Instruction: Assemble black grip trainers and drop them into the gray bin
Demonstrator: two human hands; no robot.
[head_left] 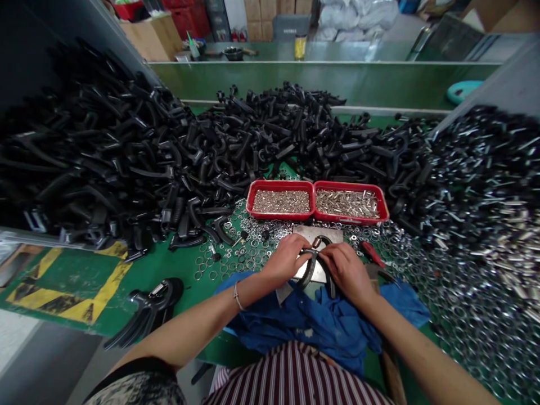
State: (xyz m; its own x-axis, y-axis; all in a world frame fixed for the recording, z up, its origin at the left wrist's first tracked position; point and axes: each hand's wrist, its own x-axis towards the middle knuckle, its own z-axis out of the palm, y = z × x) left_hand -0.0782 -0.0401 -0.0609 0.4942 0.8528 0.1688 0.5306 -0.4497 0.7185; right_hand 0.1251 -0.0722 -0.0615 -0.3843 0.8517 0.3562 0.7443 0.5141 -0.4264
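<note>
— What are the two hands doing at the bench?

— Both are bent over one black handle piece (313,264) that lies on a small metal plate (304,232) just in front of the red trays. The left hand (286,260) has its fingers curled over the left leg of the piece, pinching near its top. The right hand (348,271) is clenched around the right leg, thumb toward the shiny metal bit at the top of the curve.

— So neither hand is loose?

— No, both grip the same piece, and they nearly touch each other at its top.

— Where does the piece sit on the table?

— In the middle, close to the person, between the blue cloth (333,323) below and the two red trays above. The left tray (280,201) holds small silvery bits, the right tray (351,203) longer silvery pins; the two trays touch side by side.

— What lies around?

— Loose metal rings (230,256) are scattered over the green table (126,304) to the left of the plate. A red-handled tool (373,253) lies just beside the right hand. Behind the trays runs a big heap of black handle parts (169,152), and at the right a heap of shiny metal parts (485,185). At the near left edge lie a few finished-looking black grips (147,309), well apart from the hands.

— Anything on the left wrist?

— A thin bracelet (237,296).
</note>
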